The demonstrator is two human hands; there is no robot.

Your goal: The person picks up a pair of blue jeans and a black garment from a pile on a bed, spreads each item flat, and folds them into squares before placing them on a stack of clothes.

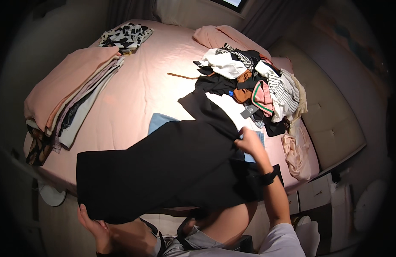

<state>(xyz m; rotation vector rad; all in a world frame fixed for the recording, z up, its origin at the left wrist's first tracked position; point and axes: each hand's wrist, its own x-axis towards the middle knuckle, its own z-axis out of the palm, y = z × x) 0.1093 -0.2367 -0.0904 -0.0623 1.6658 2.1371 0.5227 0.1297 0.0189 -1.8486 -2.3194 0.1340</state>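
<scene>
A large black garment [159,158] spreads across the near edge of the bed, one narrow sleeve-like part reaching up toward the far side. Its exact kind is not clear. My right hand [250,143] pinches it near its right part, fingers closed on the fabric. At the lower left, my left hand [93,225] has hold of the hem corner, with its fingers partly behind the cloth. Beneath the garment lies a light blue cloth [161,121], showing only at its edges.
A loose heap of mixed clothes [253,81] lies at the right by the padded headboard [331,115]. On the left is a stack of folded clothes [73,94], with a black-and-white patterned cloth [126,36] beyond it. A pink sheet [150,55] covers the bed.
</scene>
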